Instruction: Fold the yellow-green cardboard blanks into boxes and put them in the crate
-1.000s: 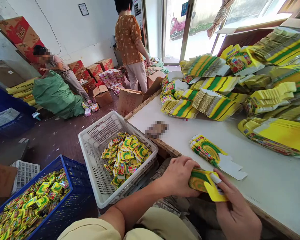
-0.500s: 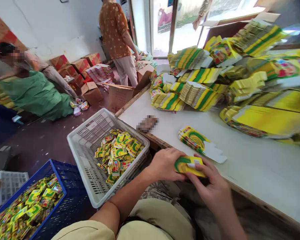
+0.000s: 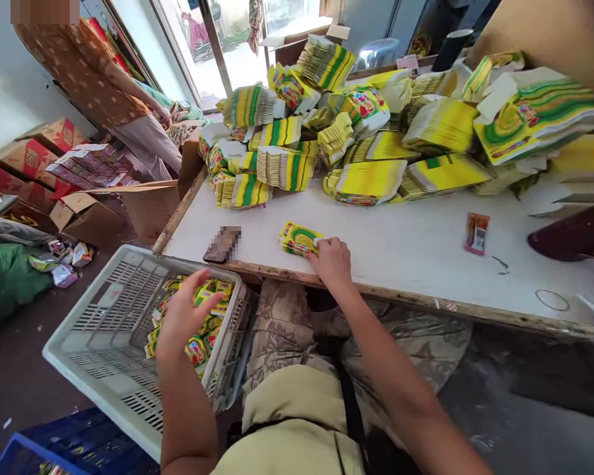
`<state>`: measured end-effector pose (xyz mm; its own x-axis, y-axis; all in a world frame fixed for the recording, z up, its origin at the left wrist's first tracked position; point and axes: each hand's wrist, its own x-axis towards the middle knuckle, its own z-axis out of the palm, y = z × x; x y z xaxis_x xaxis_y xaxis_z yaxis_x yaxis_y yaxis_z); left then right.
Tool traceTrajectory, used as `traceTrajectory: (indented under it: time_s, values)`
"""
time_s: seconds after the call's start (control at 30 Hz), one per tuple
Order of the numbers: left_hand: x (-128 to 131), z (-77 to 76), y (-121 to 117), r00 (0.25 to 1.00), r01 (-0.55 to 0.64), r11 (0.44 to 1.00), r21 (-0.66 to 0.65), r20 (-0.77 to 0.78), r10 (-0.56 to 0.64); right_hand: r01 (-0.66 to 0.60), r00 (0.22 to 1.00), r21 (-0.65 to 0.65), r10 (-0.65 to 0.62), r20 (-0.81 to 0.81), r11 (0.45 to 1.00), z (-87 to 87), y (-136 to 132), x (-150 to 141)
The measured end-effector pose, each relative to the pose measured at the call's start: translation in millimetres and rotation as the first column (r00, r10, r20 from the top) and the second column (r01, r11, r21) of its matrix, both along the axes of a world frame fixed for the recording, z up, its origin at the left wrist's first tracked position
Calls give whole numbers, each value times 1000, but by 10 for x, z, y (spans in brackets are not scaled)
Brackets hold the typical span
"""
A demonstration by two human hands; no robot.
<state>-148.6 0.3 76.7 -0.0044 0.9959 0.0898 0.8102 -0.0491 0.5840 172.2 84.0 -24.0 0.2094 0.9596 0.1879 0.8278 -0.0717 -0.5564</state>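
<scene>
My left hand [image 3: 185,313] is over the white plastic basket [image 3: 103,404], thumb and fingers spread, with nothing in it. Below it in the basket lie small yellow-green folded boxes [image 3: 197,349]. On the white table [image 3: 400,257], my right hand [image 3: 332,260] has its fingers closed at the right end of a short stack of flat printed cartons [image 3: 297,236]. The fingertips cover that end, and how many cartons they pinch is hidden.
Bundles of flat yellow cartons [image 3: 282,168] pile along the table's far side. A blurred phone-like object [image 3: 222,244] lies near the edge. At right are a small packet [image 3: 476,233] and a dark cup [image 3: 574,231]. A blue crate [image 3: 44,455] and a standing person [image 3: 123,99] are at left.
The yellow box held between both hands has left them. My left hand has moved over the basket and opened; my right hand has reached the carton stack. The view has swung right.
</scene>
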Motion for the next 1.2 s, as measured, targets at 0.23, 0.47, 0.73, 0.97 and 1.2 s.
traceTrajectory:
  time_s: [0.23, 0.47, 0.73, 0.97, 1.2]
  values:
    - [867, -242, 49, 884, 433, 874, -221, 295, -363, 7, 994, -58, 0, 106, 998, -163, 5, -18]
    - [1161, -550, 92, 755, 418, 862, -285, 637, -156, -20, 994, 60, 26, -102, 998, -15, -118, 7]
    - [1411, -582, 206, 191, -7, 998, -69, 979, 69, -482, 787, 122, 490, -375, 868, 330, -808, -450]
    - [1465, -455, 330, 113, -221, 975, 37, 993, -12, -512, 633, 158, 495, -595, 844, 245, -958, -634]
    - [1596, -430, 343, 365, -336, 940, 54, 928, 77, -432, 652, 61, 359, -668, 900, 380, -1016, -541]
